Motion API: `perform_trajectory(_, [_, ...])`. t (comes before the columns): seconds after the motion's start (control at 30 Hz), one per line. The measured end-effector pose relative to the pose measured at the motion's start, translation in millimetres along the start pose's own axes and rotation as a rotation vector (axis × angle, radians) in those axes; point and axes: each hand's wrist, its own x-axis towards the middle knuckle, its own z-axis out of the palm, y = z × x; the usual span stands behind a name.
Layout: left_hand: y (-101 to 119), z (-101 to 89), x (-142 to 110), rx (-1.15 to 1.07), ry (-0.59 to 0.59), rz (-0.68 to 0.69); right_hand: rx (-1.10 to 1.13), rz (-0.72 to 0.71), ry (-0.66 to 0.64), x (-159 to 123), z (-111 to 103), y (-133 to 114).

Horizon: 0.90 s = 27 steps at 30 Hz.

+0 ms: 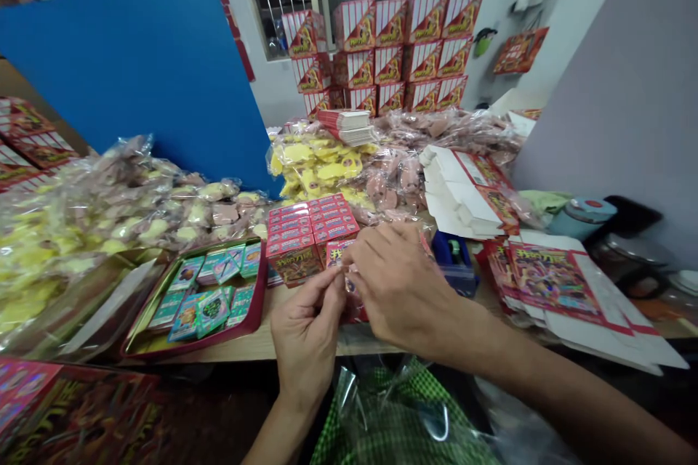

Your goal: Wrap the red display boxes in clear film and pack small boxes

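My left hand [308, 330] is closed, its thumb and forefinger pinched together. Over it, my right hand [395, 283] has bent fingers, and its fingertips meet those of the left. What they pinch is too small to make out. Just behind them, a printed red box [334, 250] is partly covered by my right hand. Left of it stand small red packs [294, 232] in a tight block. An open red tin [259, 298] with several green and blue card packs [212, 311] lies left of my left hand.
Bagged yellow pieces [316, 163] and bagged pink pieces [390, 182] are heaped behind. Flat printed cartons [561, 283] and folded white cartons [463, 200] lie at right, near a blue bin [461, 280]. Stacked boxes [390, 62] stand by the wall; a blue panel [136, 80] rises at left.
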Motion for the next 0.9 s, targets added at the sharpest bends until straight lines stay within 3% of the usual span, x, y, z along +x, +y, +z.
perform_trajectory(0.3, [-3, -2.0, 1, 0.068, 0.005, 0.12, -0.091, -0.056, 0.037, 3, 15, -6])
perform_trajectory(0.47, [-6, -0.9, -3, 0.059, 0.051, 0.104, 0.313, 0.178, 0.132, 1, 21, 12])
perform_trajectory(0.53, [-7, -5.8, -1, 0.046, 0.059, 0.086, 0.518, 0.257, 0.1, -1, 15, 25])
perform_trajectory(0.6, [-7, -17.6, 6, 0.035, 0.135, 0.093, 0.648, 0.259, -0.088, -4, 5, 39])
perform_trajectory(0.67, [-2, -37.8, 20, 0.045, 0.3, 0.11, 0.697, 0.244, -0.298, -7, -5, 51])
perform_trajectory(0.73, [8, -64.8, 38, 0.064, 0.45, 0.111, 0.75, 0.284, -0.38, -8, -11, 56])
perform_trajectory(0.77, [14, -79.5, 46, 0.085, 0.451, 0.078, 0.794, 0.334, -0.375, -8, -11, 56])
perform_trajectory(0.83, [28, -107.5, 58, 0.186, 0.335, -0.013, 0.905, 0.46, -0.345, -2, -6, 47])
perform_trajectory(0.9, [37, -127.5, 61, 0.383, 0.223, -0.021, 0.964, 0.521, -0.313, 9, 7, 30])
